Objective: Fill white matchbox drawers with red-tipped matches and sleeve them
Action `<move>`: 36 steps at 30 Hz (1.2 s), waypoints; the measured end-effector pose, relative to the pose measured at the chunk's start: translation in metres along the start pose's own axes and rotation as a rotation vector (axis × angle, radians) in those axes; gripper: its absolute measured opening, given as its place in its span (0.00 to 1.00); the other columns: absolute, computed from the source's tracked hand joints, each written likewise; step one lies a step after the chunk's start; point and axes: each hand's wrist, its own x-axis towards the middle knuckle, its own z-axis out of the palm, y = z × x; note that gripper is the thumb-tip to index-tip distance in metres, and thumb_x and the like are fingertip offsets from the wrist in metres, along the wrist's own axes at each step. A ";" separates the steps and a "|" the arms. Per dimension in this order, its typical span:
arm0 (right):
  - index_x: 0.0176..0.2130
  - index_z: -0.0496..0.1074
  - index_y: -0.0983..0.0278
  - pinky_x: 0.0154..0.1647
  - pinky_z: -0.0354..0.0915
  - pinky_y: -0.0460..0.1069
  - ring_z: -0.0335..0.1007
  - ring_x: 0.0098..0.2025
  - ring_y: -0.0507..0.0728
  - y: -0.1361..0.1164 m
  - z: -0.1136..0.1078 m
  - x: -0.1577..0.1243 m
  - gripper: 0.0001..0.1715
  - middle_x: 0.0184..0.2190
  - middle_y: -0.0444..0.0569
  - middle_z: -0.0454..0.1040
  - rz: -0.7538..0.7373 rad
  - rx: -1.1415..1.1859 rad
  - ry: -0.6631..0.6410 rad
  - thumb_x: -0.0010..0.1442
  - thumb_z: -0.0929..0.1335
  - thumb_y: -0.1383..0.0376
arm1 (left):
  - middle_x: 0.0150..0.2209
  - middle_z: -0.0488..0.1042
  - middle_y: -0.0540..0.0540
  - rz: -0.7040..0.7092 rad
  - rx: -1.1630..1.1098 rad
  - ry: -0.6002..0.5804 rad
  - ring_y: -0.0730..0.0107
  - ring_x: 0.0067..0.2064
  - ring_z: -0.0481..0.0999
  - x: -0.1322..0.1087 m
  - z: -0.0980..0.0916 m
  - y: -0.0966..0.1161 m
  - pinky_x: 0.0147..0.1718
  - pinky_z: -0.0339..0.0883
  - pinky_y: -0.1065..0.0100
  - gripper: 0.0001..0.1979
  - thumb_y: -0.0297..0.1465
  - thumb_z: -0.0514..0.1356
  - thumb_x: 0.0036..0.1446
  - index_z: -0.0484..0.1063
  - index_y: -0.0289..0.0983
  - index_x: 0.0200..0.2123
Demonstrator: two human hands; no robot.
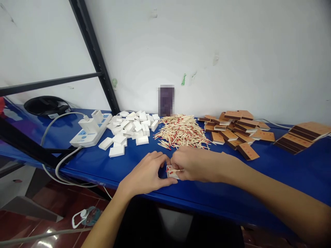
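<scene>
A small white matchbox tray (171,171) with red-tipped matches in it rests on the blue table (297,165) near its front edge. My left hand (147,174) curls round the tray's left side and steadies it. My right hand (193,163) is closed in a pinch over the tray's right end, with matches under its fingertips. Just beyond both hands lies a loose heap of matches (181,132).
A pile of empty white trays (129,129) lies at the back left, beside a white power strip (89,132) with cables. Brown matchbox sleeves (235,129) are heaped at the back right, with a neat stack (301,136) further right. A black metal frame (98,58) leans at left.
</scene>
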 end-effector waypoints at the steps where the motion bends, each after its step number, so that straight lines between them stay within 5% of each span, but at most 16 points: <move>1: 0.21 0.68 0.64 0.22 0.48 0.48 0.50 0.20 0.49 0.000 0.001 0.001 0.14 0.17 0.41 0.61 -0.014 0.004 0.004 0.58 0.68 0.70 | 0.36 0.70 0.49 0.002 0.004 -0.001 0.60 0.41 0.69 0.000 0.000 0.000 0.40 0.62 0.62 0.17 0.44 0.67 0.56 0.68 0.39 0.36; 8: 0.24 0.71 0.64 0.22 0.50 0.48 0.55 0.20 0.50 0.004 0.006 -0.003 0.14 0.18 0.43 0.66 -0.009 0.022 0.023 0.62 0.66 0.70 | 0.37 0.69 0.49 0.002 -0.027 -0.019 0.60 0.42 0.69 0.000 -0.001 0.001 0.41 0.62 0.62 0.18 0.45 0.67 0.56 0.68 0.39 0.39; 13: 0.34 0.75 0.63 0.33 0.60 0.47 0.70 0.33 0.54 0.011 0.008 -0.016 0.02 0.31 0.46 0.76 0.004 0.172 0.201 0.59 0.70 0.70 | 0.38 0.69 0.50 -0.045 -0.074 -0.032 0.61 0.41 0.69 -0.003 -0.005 0.003 0.40 0.62 0.63 0.20 0.45 0.68 0.54 0.66 0.40 0.42; 22: 0.44 0.75 0.64 0.48 0.66 0.52 0.71 0.44 0.57 0.017 0.058 -0.016 0.08 0.43 0.52 0.75 -0.213 0.362 0.563 0.65 0.67 0.64 | 0.34 0.65 0.52 0.045 -0.036 -0.007 0.66 0.38 0.65 -0.005 -0.003 -0.001 0.44 0.61 0.62 0.07 0.28 0.59 0.56 0.60 0.40 0.35; 36: 0.43 0.73 0.63 0.47 0.67 0.51 0.73 0.44 0.56 0.021 0.065 -0.012 0.12 0.42 0.50 0.79 -0.157 0.462 0.619 0.66 0.61 0.72 | 0.38 0.70 0.51 0.084 -0.046 0.005 0.67 0.43 0.70 -0.002 -0.002 -0.002 0.47 0.62 0.65 0.05 0.32 0.55 0.68 0.69 0.40 0.38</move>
